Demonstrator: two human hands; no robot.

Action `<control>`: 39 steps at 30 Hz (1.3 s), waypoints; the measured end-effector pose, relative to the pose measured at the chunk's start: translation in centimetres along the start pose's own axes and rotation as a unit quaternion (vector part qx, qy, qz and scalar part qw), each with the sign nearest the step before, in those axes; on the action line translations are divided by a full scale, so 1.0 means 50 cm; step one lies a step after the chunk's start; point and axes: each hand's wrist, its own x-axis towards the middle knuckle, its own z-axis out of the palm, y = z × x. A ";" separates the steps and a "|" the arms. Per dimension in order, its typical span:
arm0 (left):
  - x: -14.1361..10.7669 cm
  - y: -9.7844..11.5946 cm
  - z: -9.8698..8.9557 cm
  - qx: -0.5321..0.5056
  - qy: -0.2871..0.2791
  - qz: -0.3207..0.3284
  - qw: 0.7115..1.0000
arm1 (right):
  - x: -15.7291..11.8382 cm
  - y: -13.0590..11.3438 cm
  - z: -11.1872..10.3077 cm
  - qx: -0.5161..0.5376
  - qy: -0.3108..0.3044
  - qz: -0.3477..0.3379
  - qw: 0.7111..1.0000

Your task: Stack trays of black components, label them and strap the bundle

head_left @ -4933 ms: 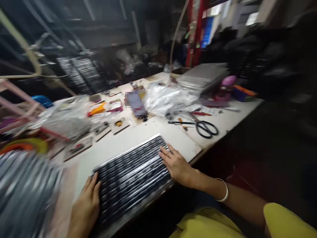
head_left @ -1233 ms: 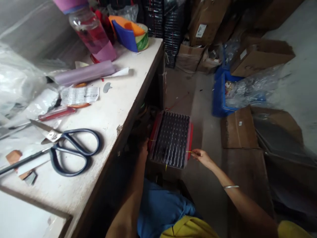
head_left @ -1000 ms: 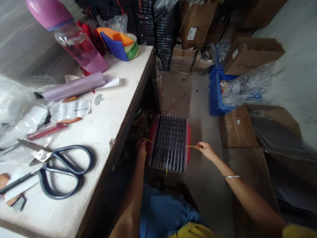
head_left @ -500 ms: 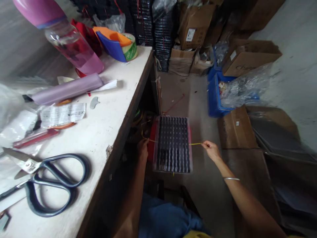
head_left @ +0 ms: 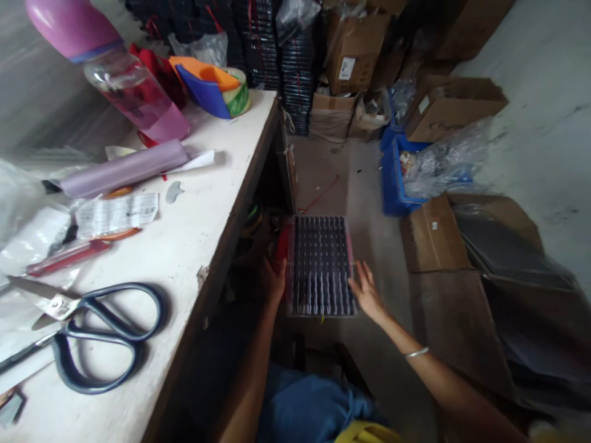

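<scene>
A stack of black ribbed plastic trays (head_left: 321, 264), with clear plastic edges, lies low in front of me on something red (head_left: 282, 245). My right hand (head_left: 368, 292) is at the stack's right edge, open with fingers spread. At the left edge is my left hand (head_left: 276, 280), its thumb and fingers apart; shadow blurs it, and whether it touches the trays is hard to tell. A bit of yellow strap (head_left: 322, 319) pokes out below the near edge. A thin band at the right fingertips is too faint to make out.
On the left, a white worktable (head_left: 194, 209) bears scissors (head_left: 106, 335), a pink bottle (head_left: 138, 92), and a tape roll (head_left: 237, 95). Black tray stacks (head_left: 295, 80) stand behind. A blue crate (head_left: 392, 178) and cardboard boxes (head_left: 427, 237) line the right side.
My right hand has let go of the yellow strap end it was pulling out and moved left to the trays' edge, fingers spreading. My left hand has shifted slightly right and opened.
</scene>
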 end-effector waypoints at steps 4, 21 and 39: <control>-0.053 0.029 0.015 0.086 -0.066 0.042 0.993 | -0.095 -0.056 0.075 0.004 -0.033 0.007 0.999; -0.084 0.013 0.015 0.174 -0.087 0.021 0.981 | -0.160 -0.099 0.093 -0.039 -0.067 0.061 0.995; -0.072 0.004 0.003 0.073 -0.097 0.013 0.993 | -0.148 -0.113 0.066 -0.058 -0.075 0.054 0.994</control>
